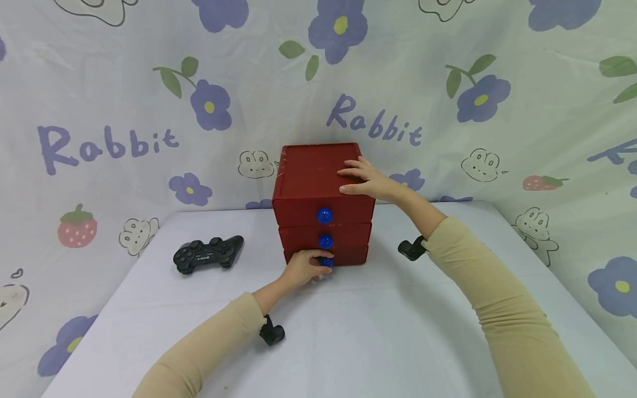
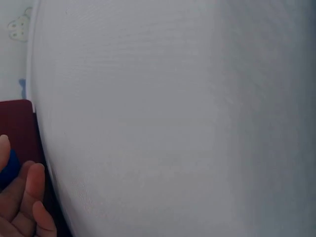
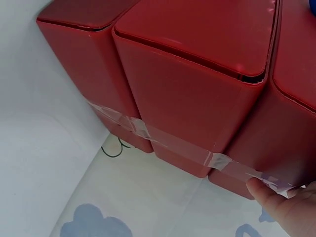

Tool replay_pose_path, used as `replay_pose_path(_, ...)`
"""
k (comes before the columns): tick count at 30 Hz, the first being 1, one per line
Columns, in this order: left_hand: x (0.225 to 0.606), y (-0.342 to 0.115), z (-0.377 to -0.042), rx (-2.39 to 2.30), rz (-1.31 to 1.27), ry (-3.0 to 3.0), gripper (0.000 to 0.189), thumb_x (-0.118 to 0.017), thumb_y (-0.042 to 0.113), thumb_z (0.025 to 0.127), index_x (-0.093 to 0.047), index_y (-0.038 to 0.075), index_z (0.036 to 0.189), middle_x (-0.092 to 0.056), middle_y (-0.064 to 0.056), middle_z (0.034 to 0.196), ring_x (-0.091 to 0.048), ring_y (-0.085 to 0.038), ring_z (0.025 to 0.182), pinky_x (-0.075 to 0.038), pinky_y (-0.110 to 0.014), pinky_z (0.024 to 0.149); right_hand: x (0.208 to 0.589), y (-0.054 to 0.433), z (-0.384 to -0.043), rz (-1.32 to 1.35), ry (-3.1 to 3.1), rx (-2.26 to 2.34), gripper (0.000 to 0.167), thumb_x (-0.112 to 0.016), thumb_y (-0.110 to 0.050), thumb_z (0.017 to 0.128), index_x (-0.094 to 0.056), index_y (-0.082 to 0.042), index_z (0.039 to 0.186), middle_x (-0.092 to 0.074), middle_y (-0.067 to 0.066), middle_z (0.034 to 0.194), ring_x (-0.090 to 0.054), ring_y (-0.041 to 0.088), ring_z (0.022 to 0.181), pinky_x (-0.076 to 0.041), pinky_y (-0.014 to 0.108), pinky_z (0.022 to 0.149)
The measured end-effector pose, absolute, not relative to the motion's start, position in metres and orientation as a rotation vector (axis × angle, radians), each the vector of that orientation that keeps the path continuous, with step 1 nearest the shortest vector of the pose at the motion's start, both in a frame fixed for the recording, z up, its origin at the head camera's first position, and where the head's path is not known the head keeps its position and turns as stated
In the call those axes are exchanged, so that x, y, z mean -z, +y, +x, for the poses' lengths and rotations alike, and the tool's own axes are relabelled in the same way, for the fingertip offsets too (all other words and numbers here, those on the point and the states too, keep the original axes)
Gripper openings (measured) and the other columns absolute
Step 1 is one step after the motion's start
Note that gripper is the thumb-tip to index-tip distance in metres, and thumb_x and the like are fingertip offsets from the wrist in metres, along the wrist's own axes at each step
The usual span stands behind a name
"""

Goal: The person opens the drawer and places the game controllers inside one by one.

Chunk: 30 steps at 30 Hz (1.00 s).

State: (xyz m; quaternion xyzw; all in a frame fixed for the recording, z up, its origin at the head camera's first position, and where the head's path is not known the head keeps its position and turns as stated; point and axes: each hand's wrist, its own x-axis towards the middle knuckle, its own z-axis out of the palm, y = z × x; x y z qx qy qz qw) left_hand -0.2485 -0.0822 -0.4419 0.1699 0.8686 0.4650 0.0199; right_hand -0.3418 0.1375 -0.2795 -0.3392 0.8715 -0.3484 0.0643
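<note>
A red three-drawer cabinet (image 1: 313, 171) stands at the back of the table, each drawer front bearing a round blue knob. My left hand (image 1: 301, 268) pinches the lowest knob (image 1: 327, 262) between thumb and fingers. Close up in the left wrist view, that blue knob (image 2: 10, 170) is partly hidden by the fingers of the left hand (image 2: 23, 205). On the right side of the cabinet's top rests my right hand (image 1: 372, 181), fingers spread. The right wrist view shows the cabinet's side (image 3: 192, 89) with clear tape across it. All three drawers look closed.
A black game controller (image 1: 209, 254) lies on the white-covered table (image 1: 348, 331), left of the cabinet. Behind hangs a patterned cloth (image 1: 269, 99) with flowers and rabbits. Small black devices (image 1: 272, 331) are at both wrists.
</note>
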Motion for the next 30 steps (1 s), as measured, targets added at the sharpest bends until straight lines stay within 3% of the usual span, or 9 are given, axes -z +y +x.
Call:
replay_pose_path(9,0.443,-0.081,-0.251,-1.411,0.38,2.65,0.032,-0.07,0.017,0.08,-0.066,0.013,0.111,-0.067,-0.008,0.074,-0.057,-0.017,0.054,-0.046,-0.024,0.052,0.28,0.138,-0.343,-1.029,2.628,1.052,0.062,-0.056,-0.032,0.083,-0.04,-0.009,0.139,-0.014,0.007,0.152,0.011,0.025,0.14,-0.006,0.057,0.108)
replay_pose_path(16,0.438,-0.082,-0.249,-1.397,0.408,2.617,0.031,-0.067,0.017,0.083,-0.065,0.013,0.114,-0.067,-0.01,0.079,-0.057,-0.018,0.056,-0.047,-0.026,0.054,0.279,0.137,-0.342,-1.024,2.633,1.044,0.062,-0.057,-0.032,0.084,-0.04,-0.009,0.139,-0.014,0.007,0.153,0.011,0.025,0.14,-0.006,0.058,0.108)
replay_pose_path(27,0.439,-0.082,-0.24,-1.348,0.457,2.609,0.032,-0.067,0.019,0.083,-0.065,0.015,0.115,-0.064,-0.008,0.068,-0.058,-0.017,0.054,-0.042,-0.025,0.049,0.277,0.138,-0.342,-1.038,2.617,1.036,0.064,-0.056,-0.035,0.084,-0.039,-0.008,0.139,-0.013,0.008,0.152,0.012,0.025,0.14,-0.005,0.058,0.108)
replay_pose_path(30,0.441,-0.082,-0.238,-1.344,0.464,2.61,0.032,-0.067,0.02,0.083,-0.065,0.016,0.115,-0.064,-0.006,0.072,-0.058,-0.016,0.054,-0.044,-0.025,0.051,0.276,0.138,-0.341,-1.035,2.617,1.032,0.063,-0.056,-0.033,0.084,-0.038,-0.008,0.139,-0.013,0.009,0.152,0.012,0.026,0.14,-0.005,0.058,0.108)
